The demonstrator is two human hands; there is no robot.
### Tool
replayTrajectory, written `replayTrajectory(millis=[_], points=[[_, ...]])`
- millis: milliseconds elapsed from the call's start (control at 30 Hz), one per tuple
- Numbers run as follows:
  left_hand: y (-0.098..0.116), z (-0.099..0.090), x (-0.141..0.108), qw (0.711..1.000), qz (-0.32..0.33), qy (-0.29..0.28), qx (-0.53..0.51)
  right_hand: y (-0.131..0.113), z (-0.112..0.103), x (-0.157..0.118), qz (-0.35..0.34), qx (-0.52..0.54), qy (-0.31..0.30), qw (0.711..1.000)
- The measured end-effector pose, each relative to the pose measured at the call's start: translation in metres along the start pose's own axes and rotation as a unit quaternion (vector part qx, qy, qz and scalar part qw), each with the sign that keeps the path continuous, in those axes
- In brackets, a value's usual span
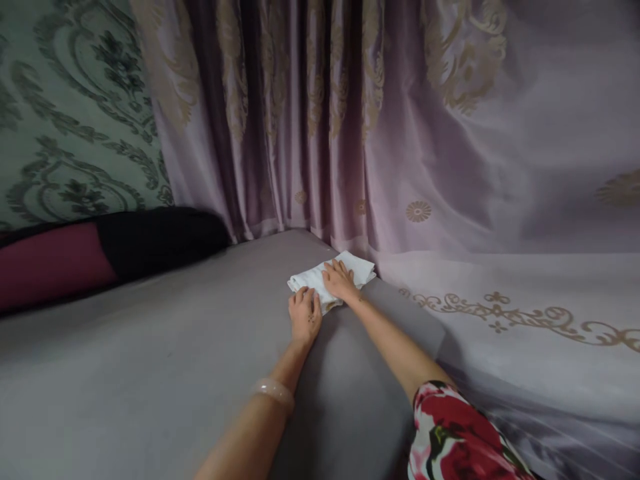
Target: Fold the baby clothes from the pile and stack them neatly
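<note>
A folded white cloth [359,264] lies on the grey sheet of a bed [200,347], near its far corner by the curtain. My right hand [340,280] rests on top of the cloth with its fingers spread. At the cloth's near left edge is my left hand [305,315], its fingers apart and their tips touching the fabric. A small brown patch shows on the near edge of the cloth. The cloth's underside is hidden, and so are parts of it beneath my hands.
Purple curtains [390,153] with gold patterns hang along the far and right sides of the bed. A black and dark red cushion-like thing [160,243] lies along the left edge, against the green patterned wall [75,120].
</note>
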State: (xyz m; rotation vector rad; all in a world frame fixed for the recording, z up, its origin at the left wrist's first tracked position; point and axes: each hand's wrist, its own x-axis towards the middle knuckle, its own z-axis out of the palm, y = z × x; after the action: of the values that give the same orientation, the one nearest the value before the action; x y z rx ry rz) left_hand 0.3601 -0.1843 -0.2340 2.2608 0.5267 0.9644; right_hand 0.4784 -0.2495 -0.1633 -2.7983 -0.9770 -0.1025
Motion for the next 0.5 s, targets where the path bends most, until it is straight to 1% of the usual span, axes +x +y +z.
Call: replayTrajectory(millis=[67, 133, 267, 367, 433, 500], points=[[0.001, -0.001, 0.000, 1.000, -0.008, -0.024, 0.016, -0.012, 0.005, -0.007, 0.003, 0.012, -0.009, 1.000], [0.001, -0.003, -0.001, 0.998, 0.000, -0.056, 0.020, -0.019, 0.007, -0.012, 0.010, 0.014, -0.016, 1.000], [-0.005, -0.016, -0.008, 0.990, 0.023, -0.136, 0.006, -0.022, 0.011, -0.012, 0.020, -0.005, -0.016, 1.000], [-0.013, -0.034, -0.016, 0.982, 0.040, -0.186, 0.008, -0.021, 0.014, -0.011, 0.020, -0.032, 0.002, 0.999], [-0.020, -0.052, -0.022, 0.973, 0.080, -0.217, 0.023, -0.021, 0.016, -0.010, 0.016, -0.043, 0.018, 0.999], [-0.028, -0.075, -0.026, 0.961, 0.130, -0.242, 0.045, -0.020, 0.016, -0.009, 0.014, -0.049, 0.028, 0.998]])
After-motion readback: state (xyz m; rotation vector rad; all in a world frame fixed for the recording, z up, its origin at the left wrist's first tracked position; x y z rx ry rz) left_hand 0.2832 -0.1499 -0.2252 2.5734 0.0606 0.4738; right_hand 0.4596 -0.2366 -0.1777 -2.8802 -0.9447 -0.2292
